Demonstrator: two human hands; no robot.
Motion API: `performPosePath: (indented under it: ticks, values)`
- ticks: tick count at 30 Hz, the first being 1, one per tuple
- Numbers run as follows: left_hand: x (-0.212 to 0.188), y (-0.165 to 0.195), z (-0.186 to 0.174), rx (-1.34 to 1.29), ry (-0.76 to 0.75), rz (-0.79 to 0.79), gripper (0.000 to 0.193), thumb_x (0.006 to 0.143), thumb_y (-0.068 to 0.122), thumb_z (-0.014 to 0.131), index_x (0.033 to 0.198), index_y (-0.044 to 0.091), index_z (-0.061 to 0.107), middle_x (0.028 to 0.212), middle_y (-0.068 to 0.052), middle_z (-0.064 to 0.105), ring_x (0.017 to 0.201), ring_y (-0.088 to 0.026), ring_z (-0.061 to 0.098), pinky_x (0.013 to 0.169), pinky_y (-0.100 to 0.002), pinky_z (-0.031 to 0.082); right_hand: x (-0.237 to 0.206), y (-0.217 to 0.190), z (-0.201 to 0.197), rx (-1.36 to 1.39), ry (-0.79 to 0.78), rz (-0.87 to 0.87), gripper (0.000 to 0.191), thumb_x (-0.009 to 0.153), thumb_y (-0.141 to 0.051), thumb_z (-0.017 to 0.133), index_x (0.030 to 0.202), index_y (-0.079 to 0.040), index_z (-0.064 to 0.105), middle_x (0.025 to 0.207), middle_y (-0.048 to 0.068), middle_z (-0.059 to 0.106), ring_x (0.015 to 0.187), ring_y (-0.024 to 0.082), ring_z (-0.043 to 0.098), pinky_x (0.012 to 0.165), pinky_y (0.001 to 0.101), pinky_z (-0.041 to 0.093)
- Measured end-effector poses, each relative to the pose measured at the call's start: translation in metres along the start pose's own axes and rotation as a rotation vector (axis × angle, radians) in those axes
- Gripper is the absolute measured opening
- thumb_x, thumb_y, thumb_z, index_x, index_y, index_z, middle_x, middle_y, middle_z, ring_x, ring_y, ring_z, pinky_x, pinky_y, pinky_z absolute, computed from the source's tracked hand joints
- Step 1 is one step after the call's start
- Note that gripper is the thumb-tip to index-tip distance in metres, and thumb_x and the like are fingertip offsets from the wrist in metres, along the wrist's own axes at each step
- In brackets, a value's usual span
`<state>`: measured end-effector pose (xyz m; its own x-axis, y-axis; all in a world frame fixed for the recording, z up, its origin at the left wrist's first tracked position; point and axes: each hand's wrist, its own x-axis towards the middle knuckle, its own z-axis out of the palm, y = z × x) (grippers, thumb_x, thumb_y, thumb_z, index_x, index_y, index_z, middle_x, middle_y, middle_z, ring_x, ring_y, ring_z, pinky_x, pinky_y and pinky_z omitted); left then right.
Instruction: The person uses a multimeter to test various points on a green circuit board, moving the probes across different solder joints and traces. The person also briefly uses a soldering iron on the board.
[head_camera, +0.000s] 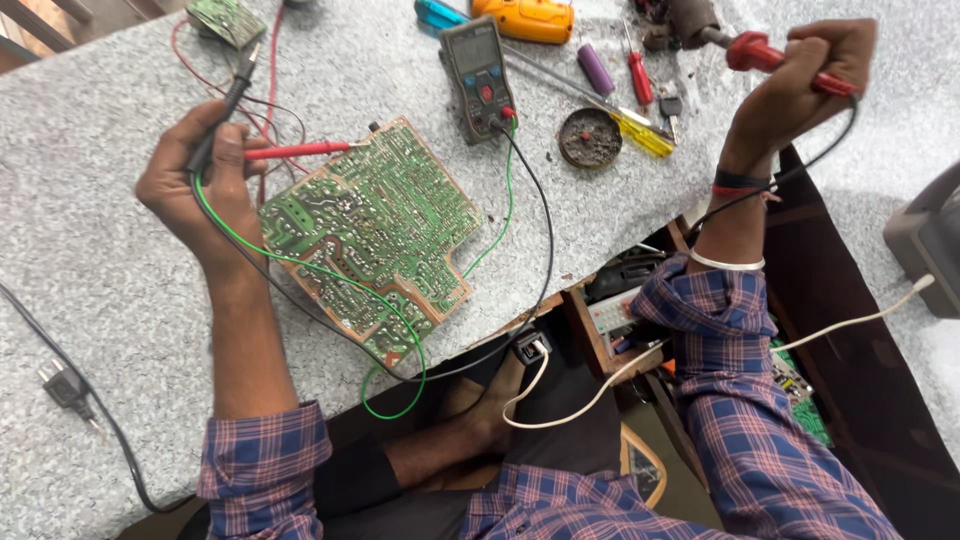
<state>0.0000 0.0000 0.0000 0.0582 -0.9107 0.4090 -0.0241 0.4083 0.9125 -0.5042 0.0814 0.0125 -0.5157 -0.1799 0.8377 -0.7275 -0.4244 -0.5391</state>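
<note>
A green circuit board (375, 235) lies solder side up on the speckled grey worktop (90, 250). My left hand (200, 185) grips both meter probes, the black probe (228, 110) pointing up and away and the red probe (300, 151) lying across toward the board's top edge. Their green and black leads run to a grey multimeter (478, 75) behind the board. My right hand (800, 85) is raised at the right, closed on the red handle of a soldering iron (770, 55) whose tip points left over the tools.
Behind the board sit a round flux tin (590, 137), a yellow-handled screwdriver (640, 130), a red screwdriver (638, 75), a purple marker (594, 68), an orange tool (525, 18) and a second small board (225, 20). A black plug (65, 385) lies left; a white cable (600, 390) hangs below.
</note>
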Motion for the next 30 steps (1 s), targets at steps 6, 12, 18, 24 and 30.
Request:
performPosePath:
  ticks: [6, 12, 18, 24, 30]
  values:
    - [-0.13, 0.07, -0.132, -0.025, -0.003, -0.039, 0.016, 0.106, -0.002, 0.068, 0.122, -0.006, 0.07, 0.101, -0.012, 0.074, 0.087, -0.017, 0.076, 0.072, -0.027, 0.063, -0.082, -0.19, -0.082, -0.361, -0.506, 0.05, 0.003, 0.102, -0.005, 0.075, 0.102, -0.002, 0.075, 0.096, 0.013, 0.072, 0.083, 0.021, 0.067, 0.074, 0.0316, 0.052]
    - [-0.274, 0.136, -0.26, -0.071, 0.014, -0.037, 0.017, 0.104, -0.001, 0.069, 0.12, -0.005, 0.07, 0.096, -0.011, 0.074, 0.084, -0.016, 0.075, 0.071, -0.026, 0.063, -0.155, -0.369, -0.213, -0.292, -1.075, 0.132, 0.053, 0.082, 0.008, 0.072, 0.132, -0.009, 0.068, 0.129, 0.017, 0.069, 0.11, 0.032, 0.067, 0.088, 0.0387, 0.056]
    - [-0.406, 0.187, -0.347, -0.117, 0.007, -0.055, 0.017, 0.103, 0.0, 0.069, 0.119, -0.005, 0.07, 0.095, -0.011, 0.074, 0.083, -0.015, 0.075, 0.068, -0.025, 0.062, -0.223, -0.507, -0.312, -0.534, -1.05, 0.202, 0.065, 0.083, 0.019, 0.055, 0.139, -0.013, 0.069, 0.139, 0.016, 0.068, 0.111, 0.033, 0.069, 0.087, 0.0404, 0.054]
    - [-0.495, 0.223, -0.328, -0.162, -0.042, -0.086, 0.018, 0.101, 0.001, 0.068, 0.118, -0.004, 0.071, 0.096, -0.01, 0.074, 0.082, -0.017, 0.075, 0.066, -0.024, 0.062, -0.262, -0.444, -0.412, -0.417, -0.732, -0.016, 0.042, 0.096, 0.02, 0.057, 0.125, -0.005, 0.075, 0.122, 0.014, 0.074, 0.106, 0.023, 0.074, 0.093, 0.0323, 0.06]
    - [-0.541, 0.233, -0.123, -0.079, -0.299, -0.109, 0.018, 0.098, 0.001, 0.07, 0.115, 0.0, 0.073, 0.096, -0.009, 0.077, 0.081, -0.015, 0.077, 0.064, -0.025, 0.064, -0.249, -0.449, -0.438, 0.093, -0.834, -0.215, 0.041, 0.084, 0.011, 0.074, 0.119, -0.011, 0.07, 0.104, 0.007, 0.073, 0.093, 0.019, 0.073, 0.081, 0.0314, 0.06]
